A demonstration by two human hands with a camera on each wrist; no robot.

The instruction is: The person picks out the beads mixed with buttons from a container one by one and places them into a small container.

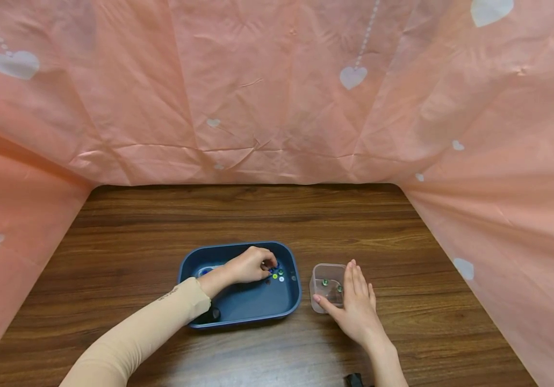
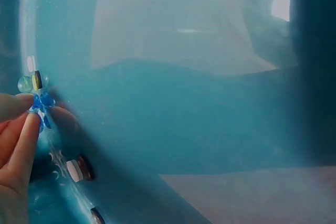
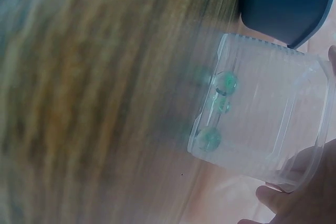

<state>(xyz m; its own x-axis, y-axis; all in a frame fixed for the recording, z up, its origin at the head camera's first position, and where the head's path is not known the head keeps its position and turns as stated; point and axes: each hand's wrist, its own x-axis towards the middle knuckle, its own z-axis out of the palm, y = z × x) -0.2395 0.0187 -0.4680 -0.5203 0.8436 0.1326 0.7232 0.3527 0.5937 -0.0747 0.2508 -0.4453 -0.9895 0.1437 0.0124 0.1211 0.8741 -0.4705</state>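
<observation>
My left hand (image 1: 250, 264) reaches into a dark blue plastic basin (image 1: 257, 309), near its far right part. Thumb and finger pinch a small clear blue bead (image 2: 44, 99); the fingers hide part of it. Close by on the basin floor lie a yellow disc (image 1: 275, 276), a white disc (image 1: 281, 279) and a greenish glass marble (image 2: 24, 84). To the right of the basin stands a clear plastic tub (image 3: 262, 93) with green glass marbles (image 3: 209, 138) at its bottom. My right hand (image 1: 358, 312) rests at the tub's right side, fingers straight, thumb spread at the near rim.
A brown disc (image 2: 85, 167) lies beside a pale one in the basin. The left wrist's black camera (image 1: 211, 314) overlaps the basin's near left corner. Underneath is a dark wood table (image 1: 185, 215), enclosed by pink curtains (image 1: 277, 107) with hearts.
</observation>
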